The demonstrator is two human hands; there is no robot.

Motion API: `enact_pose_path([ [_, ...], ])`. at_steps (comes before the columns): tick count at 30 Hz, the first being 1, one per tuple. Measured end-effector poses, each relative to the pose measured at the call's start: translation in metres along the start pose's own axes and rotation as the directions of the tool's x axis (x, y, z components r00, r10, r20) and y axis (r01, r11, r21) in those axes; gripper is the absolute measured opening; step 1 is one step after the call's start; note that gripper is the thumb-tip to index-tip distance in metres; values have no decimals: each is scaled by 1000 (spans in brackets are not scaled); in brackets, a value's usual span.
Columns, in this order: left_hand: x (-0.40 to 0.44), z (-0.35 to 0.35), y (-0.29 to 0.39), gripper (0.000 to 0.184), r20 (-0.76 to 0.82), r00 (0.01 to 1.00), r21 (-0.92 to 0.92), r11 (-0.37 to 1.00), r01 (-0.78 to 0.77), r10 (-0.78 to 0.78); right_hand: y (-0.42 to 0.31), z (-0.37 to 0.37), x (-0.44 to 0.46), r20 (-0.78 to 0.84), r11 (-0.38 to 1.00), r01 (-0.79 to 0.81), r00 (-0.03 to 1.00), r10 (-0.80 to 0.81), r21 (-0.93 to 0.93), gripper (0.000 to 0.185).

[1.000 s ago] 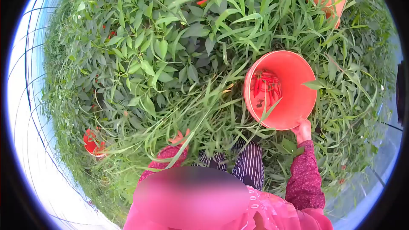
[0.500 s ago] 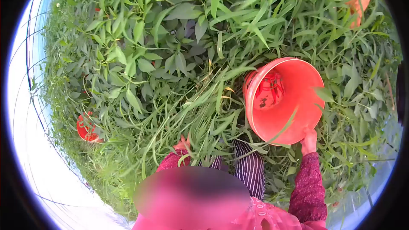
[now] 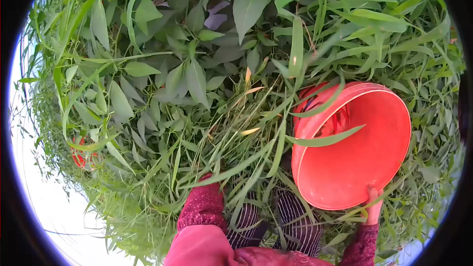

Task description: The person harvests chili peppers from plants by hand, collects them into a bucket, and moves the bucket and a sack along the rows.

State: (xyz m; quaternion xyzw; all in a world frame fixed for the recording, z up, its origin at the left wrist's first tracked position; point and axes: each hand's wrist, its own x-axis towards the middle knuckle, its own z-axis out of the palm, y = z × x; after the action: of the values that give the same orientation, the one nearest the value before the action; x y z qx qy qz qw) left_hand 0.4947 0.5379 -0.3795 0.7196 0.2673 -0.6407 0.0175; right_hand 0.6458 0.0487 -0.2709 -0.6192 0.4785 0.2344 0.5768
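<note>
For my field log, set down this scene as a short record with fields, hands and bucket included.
Right hand: holding the near rim of the bucket
Bucket pose: tilted, mouth towards the camera
Contents: red peppers, partly hidden; count unclear
Across the mouth: a grass blade
Left hand: hidden in the greenery; sleeve visible
Below: striped trousers
Around: leafy plants and long grass
Far left: red object, partly covered by leaves

- bucket (image 3: 367,155): red-orange, paler rim
- peppers (image 3: 341,117): bright red
- sleeves (image 3: 202,206): dk magenta w/ lt specks
- top (image 3: 199,246): pink
- pants (image 3: 298,229): dk purple-navy w/ thin wht stripes
- leaves (image 3: 251,12): med. to dk grn
- grass (image 3: 296,49): brighter, lt grn
- dry leaf (image 3: 250,131): yellow-orange
- backdrop, far L (image 3: 44,221): wht w/ bluish edge
</note>
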Motion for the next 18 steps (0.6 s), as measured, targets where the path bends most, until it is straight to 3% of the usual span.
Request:
enact_pose_path([
  [3,-9,-14,-1,36,24,999,91,995,-39,37,-6,13,-11,-61,998,25,998,-21,59,23],
  [8,-53,-43,-1,28,140,981,323,930,-176,137,-5,7,-8,1,999,37,999,-37,1,27],
  [11,-91,-67,8,25,336,921,508,785,-354,197,-2,9,-7,7,998,65,998,-65,7,25],
  [13,-115,-78,21,25,521,806,518,647,-559,279,-5,10,-8,7,997,74,997,-74,0,26],
  [14,-98,-37,8,21,450,665,325,585,-743,595,-6,13,-8,10,996,87,996,-87,3,28],
  [15,-167,-135,53,16,394,636,163,631,-759,663,-7,16,-8,16,995,100,995,-100,6,30],
  [16,-172,-167,74,18,446,318,101,306,-947,837,-9,19,-9,20,995,101,995,-101,13,30],
  [17,-188,-222,105,20,341,118,-283,221,-933,933,-12,22,-12,-18,997,78,997,-78,-4,32],
  [18,-187,-244,119,20,49,137,-652,136,-746,989,-14,24,-12,-54,998,57,997,-58,-18,35],
])
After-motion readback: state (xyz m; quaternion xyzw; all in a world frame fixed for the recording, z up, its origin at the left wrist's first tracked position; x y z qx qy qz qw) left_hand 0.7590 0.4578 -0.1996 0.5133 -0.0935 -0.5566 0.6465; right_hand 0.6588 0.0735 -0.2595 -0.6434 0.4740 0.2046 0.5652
